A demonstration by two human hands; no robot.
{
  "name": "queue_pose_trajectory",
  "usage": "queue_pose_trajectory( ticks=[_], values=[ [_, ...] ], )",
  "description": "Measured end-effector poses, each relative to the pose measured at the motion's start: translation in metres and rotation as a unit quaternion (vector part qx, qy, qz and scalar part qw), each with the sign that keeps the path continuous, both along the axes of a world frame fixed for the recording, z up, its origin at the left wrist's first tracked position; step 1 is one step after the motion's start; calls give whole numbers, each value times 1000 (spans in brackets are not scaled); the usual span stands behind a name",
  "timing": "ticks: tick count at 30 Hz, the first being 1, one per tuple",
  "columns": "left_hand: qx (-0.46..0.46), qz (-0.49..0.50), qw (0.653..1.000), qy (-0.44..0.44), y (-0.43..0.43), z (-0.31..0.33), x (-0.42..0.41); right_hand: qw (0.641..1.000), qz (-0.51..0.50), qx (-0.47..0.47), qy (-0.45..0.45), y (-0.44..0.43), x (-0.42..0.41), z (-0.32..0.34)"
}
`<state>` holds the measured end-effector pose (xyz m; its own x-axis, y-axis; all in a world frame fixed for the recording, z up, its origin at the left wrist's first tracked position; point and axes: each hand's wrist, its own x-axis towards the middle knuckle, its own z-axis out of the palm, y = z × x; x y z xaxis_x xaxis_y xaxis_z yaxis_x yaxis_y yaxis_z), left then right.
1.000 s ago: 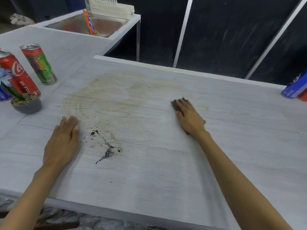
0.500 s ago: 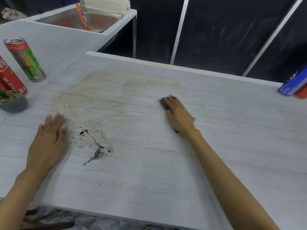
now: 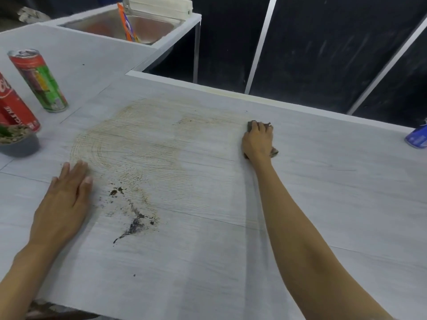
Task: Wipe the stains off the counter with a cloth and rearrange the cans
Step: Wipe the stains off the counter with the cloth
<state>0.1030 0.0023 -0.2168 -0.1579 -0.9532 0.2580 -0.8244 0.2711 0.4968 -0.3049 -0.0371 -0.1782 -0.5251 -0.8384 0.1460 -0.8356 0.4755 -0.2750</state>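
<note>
A wide yellowish smeared stain (image 3: 138, 144) covers the middle of the grey counter (image 3: 231, 262), with dark crumbs and a black streak (image 3: 134, 224) at its near edge. My right hand (image 3: 257, 140) presses a dark cloth (image 3: 251, 125) flat on the counter at the stain's right end. My left hand (image 3: 63, 202) lies flat, palm down, just left of the dark streak, holding nothing. A red and green can (image 3: 39, 80) and a red cola can (image 3: 16, 107) stand at the left. A blue can (image 3: 417, 138) lies at the right edge.
A small grey pot (image 3: 19, 144) with pebbles stands in front of the cola can. A steel sink (image 3: 129, 26) with an orange packet and a white rack sits at the back left. The counter's far edge drops to a dark wall with metal bars.
My right hand has slid the cloth a little farther from me and upright along the stain's right end. My left hand stays flat in place. The view has shifted slightly.
</note>
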Motion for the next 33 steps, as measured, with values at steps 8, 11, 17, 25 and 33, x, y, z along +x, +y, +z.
queue_pose_trajectory(
  ticks=[8, 11, 17, 25, 33],
  values=[
    [4, 18, 1000, -8, 5, 7, -3, 940, 324, -22, -109, -26, 89, 0],
    [14, 31, 999, -13, 6, 9, -4, 938, 320, -30, -128, -28, 61, 2],
    [17, 35, 999, -21, 7, 13, -8, 983, 127, -58, -117, -69, 15, 5],
    [23, 40, 999, -4, 8, 14, -9, 939, 321, -10, -126, -94, 135, 11],
    [23, 42, 999, 17, 9, 17, -8, 848, 512, 17, -136, -25, 137, 4]
  ],
)
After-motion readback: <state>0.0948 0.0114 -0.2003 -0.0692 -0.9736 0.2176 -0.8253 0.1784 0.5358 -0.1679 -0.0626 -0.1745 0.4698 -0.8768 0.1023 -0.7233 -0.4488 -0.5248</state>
